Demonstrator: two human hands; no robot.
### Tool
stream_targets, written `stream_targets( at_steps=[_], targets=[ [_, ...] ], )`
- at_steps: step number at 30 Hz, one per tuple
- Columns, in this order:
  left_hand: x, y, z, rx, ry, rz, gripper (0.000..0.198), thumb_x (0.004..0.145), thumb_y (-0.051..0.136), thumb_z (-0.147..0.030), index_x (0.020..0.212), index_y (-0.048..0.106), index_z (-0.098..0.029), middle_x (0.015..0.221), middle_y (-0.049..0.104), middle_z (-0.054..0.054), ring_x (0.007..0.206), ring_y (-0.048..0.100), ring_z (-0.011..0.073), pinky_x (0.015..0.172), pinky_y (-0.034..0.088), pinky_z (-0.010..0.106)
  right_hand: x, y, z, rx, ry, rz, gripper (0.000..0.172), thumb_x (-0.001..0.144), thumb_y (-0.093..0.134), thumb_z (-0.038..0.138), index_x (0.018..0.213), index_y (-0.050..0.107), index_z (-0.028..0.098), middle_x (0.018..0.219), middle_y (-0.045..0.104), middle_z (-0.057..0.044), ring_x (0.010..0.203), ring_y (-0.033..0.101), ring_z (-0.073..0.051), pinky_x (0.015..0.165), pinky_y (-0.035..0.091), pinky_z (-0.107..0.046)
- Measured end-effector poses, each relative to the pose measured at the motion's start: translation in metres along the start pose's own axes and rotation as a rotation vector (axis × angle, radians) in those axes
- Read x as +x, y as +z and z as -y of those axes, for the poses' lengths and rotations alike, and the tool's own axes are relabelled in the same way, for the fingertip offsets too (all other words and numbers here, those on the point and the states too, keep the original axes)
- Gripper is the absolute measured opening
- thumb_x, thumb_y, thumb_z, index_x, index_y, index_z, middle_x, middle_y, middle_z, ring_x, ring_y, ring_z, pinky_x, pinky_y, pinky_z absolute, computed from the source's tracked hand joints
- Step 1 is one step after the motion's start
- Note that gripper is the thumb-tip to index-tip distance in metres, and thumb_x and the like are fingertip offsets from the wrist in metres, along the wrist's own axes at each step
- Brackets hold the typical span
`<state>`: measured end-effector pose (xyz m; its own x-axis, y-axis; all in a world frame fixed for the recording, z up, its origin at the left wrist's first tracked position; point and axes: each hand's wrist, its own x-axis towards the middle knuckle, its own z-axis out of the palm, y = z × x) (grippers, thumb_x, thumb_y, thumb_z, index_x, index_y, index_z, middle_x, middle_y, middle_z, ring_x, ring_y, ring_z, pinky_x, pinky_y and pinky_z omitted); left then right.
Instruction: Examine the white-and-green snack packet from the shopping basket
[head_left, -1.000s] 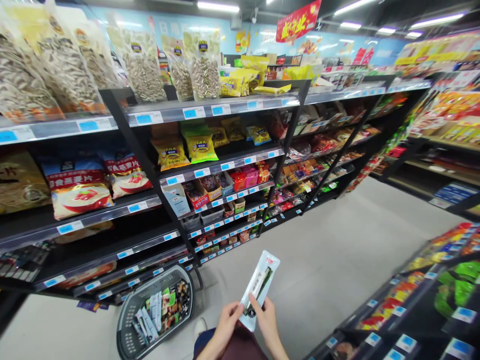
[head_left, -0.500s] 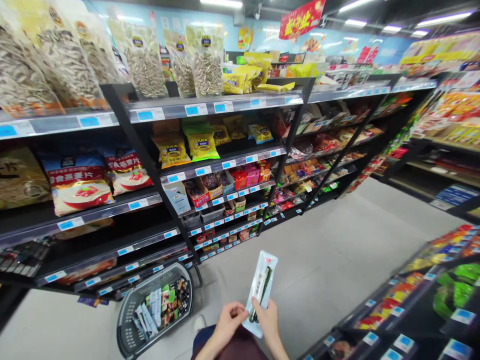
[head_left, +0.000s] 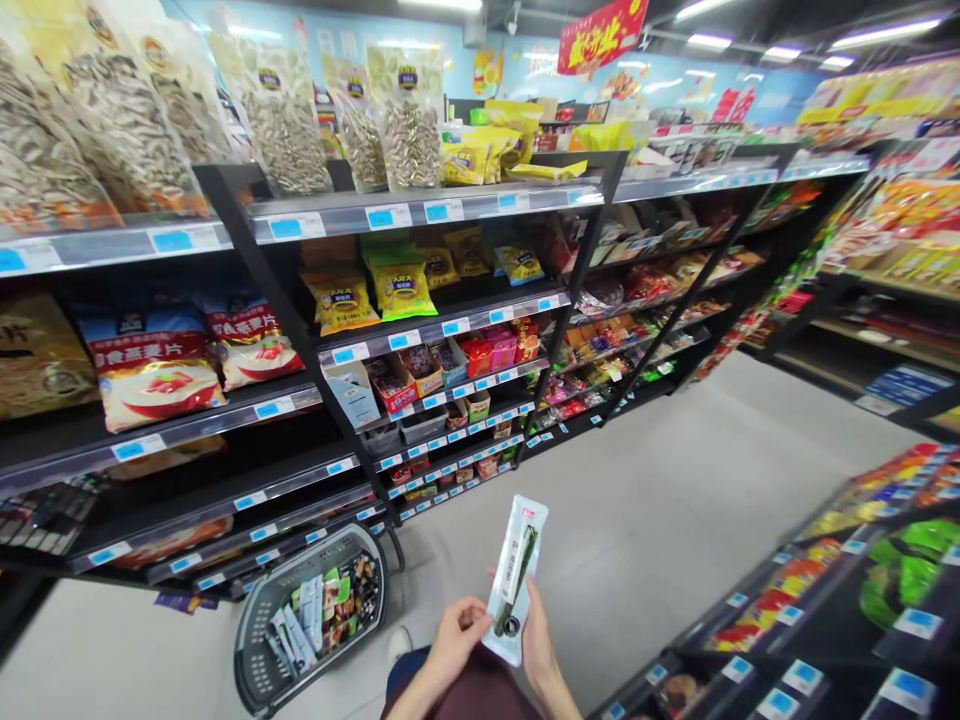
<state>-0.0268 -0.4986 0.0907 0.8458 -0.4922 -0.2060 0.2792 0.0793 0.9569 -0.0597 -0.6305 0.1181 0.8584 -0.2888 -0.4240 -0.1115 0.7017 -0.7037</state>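
A long, pale blue snack packet [head_left: 516,580] with a dark green strip on its front is held tilted in front of my body. My right hand [head_left: 538,640] grips its right edge, the fingers mostly hidden behind it. With curled fingers, my left hand [head_left: 459,638] pinches the lower left edge. On the floor to the left stands a grey shopping basket [head_left: 251,625]. Inside it lie several similar pale blue packets [head_left: 304,620], along with green and brown packets [head_left: 341,600] and dark-wrapped pieces.
Black shelving [head_left: 420,220] runs across the front, stocked with bags of seeds [head_left: 411,120], yellow snack bags [head_left: 401,285] and oatmeal bags [head_left: 154,370]. A lower display rack [head_left: 787,610] borders the right side. Grey floor [head_left: 637,500] lies between them.
My right thumb has moved off the packet's front to its right edge, showing more of the printed face. The packet has shifted slightly left.
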Motion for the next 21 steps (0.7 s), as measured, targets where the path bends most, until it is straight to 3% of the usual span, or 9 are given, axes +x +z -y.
stream_targets(
  at_steps=[4, 9, 12, 16, 18, 21],
  targets=[
    [0.0, 0.001, -0.003, -0.009, -0.018, 0.004, 0.044, 0.07, 0.073, -0.052, 0.077, 0.057, -0.012, 0.061, 0.053, -0.001, 0.056, 0.047, 0.0106, 0.058, 0.035, 0.023, -0.001, 0.002, 0.006, 0.234, 0.163, 0.105, 0.065, 0.073, 0.058, 0.071, 0.106, 0.069, 0.016, 0.106, 0.069, -0.01, 0.101, 0.061, -0.027, 0.083, 0.051, -0.035],
    [0.0, 0.003, -0.004, -0.008, 0.015, 0.02, 0.045, 0.071, 0.073, -0.049, 0.07, 0.041, -0.018, 0.065, 0.051, -0.003, 0.06, 0.046, 0.0101, 0.06, 0.034, 0.022, 0.002, -0.001, 0.003, 0.229, 0.207, 0.1, 0.06, 0.078, 0.054, 0.068, 0.092, 0.071, 0.012, 0.089, 0.07, -0.011, 0.081, 0.065, -0.023, 0.076, 0.051, -0.034],
    [-0.002, 0.004, -0.004, 0.084, 0.052, 0.045, 0.041, 0.072, 0.073, -0.047, 0.069, 0.044, -0.017, 0.069, 0.054, 0.0, 0.065, 0.049, 0.0118, 0.063, 0.036, 0.023, 0.001, 0.001, 0.002, 0.232, 0.207, 0.097, 0.057, 0.077, 0.056, 0.068, 0.084, 0.069, 0.013, 0.077, 0.068, -0.008, 0.069, 0.063, -0.021, 0.068, 0.051, -0.032],
    [-0.007, 0.005, -0.007, 0.113, 0.056, 0.11, 0.037, 0.068, 0.077, -0.042, 0.079, 0.054, -0.015, 0.078, 0.061, 0.003, 0.074, 0.055, 0.0149, 0.07, 0.04, 0.025, -0.002, 0.005, 0.002, 0.073, 0.037, 0.012, 0.043, 0.071, 0.072, 0.054, 0.097, 0.063, 0.02, 0.071, 0.063, 0.0, 0.065, 0.059, -0.016, 0.06, 0.049, -0.026],
    [-0.01, 0.006, -0.009, 0.071, 0.033, 0.162, 0.038, 0.069, 0.077, -0.041, 0.086, 0.056, -0.014, 0.079, 0.062, 0.004, 0.073, 0.056, 0.015, 0.069, 0.041, 0.026, -0.002, 0.005, 0.002, -0.075, -0.103, -0.008, 0.049, 0.067, 0.079, 0.043, 0.107, 0.058, 0.024, 0.079, 0.065, 0.001, 0.075, 0.061, -0.016, 0.066, 0.049, -0.023],
    [-0.012, 0.008, -0.012, -0.032, 0.03, 0.221, 0.04, 0.073, 0.075, -0.041, 0.095, 0.056, -0.013, 0.082, 0.063, 0.005, 0.073, 0.058, 0.0149, 0.067, 0.042, 0.025, -0.001, 0.004, 0.003, -0.228, -0.189, 0.003, 0.047, 0.065, 0.081, 0.04, 0.101, 0.057, 0.02, 0.088, 0.067, -0.002, 0.083, 0.061, -0.019, 0.071, 0.05, -0.026]
  ],
)
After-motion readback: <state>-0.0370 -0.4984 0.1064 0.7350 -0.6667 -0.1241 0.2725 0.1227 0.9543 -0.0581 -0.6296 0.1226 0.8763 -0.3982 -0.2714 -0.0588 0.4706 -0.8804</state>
